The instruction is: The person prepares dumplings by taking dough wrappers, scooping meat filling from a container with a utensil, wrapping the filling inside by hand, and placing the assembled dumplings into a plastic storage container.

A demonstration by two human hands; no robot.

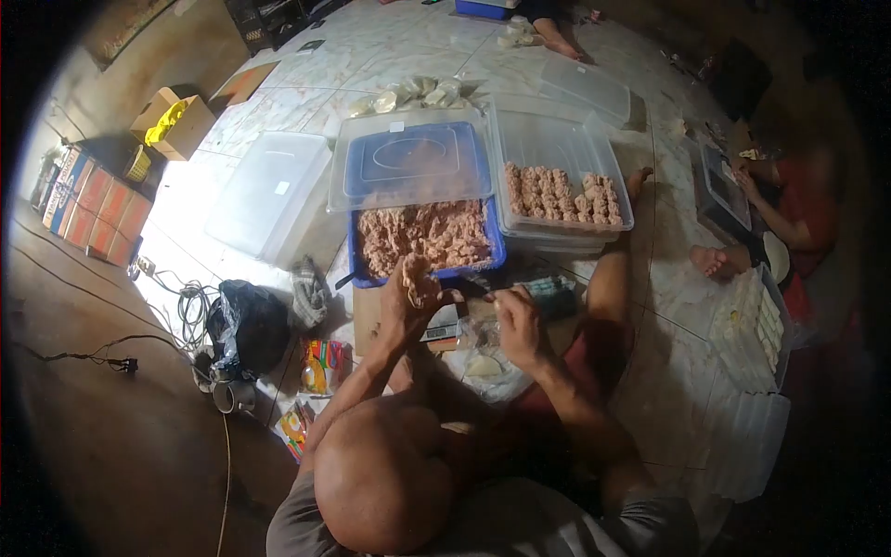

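Observation:
My left hand (399, 311) is cupped around a wrapper with minced filling (419, 281), held just in front of the blue tray (502, 243). That tray is full of pinkish minced filling (422, 227), and a clear lid (348, 176) covers its back part. My right hand (522, 327) is closed in a pinch on a thin utensil (478, 281), whose kind I cannot make out. Below the hands are a small scale (444, 327), partly hidden, and a plastic bag with pale round wrappers (483, 365). A clear container (562, 226) at the right holds rows of filled dumplings (557, 193).
At left lie a clear lid (260, 190), a black bag (246, 320), cables (190, 302) and a mug (232, 397). Bagged wrappers (418, 93) sit behind the tray. A co-worker (803, 200) sits at right near stacked containers (747, 343).

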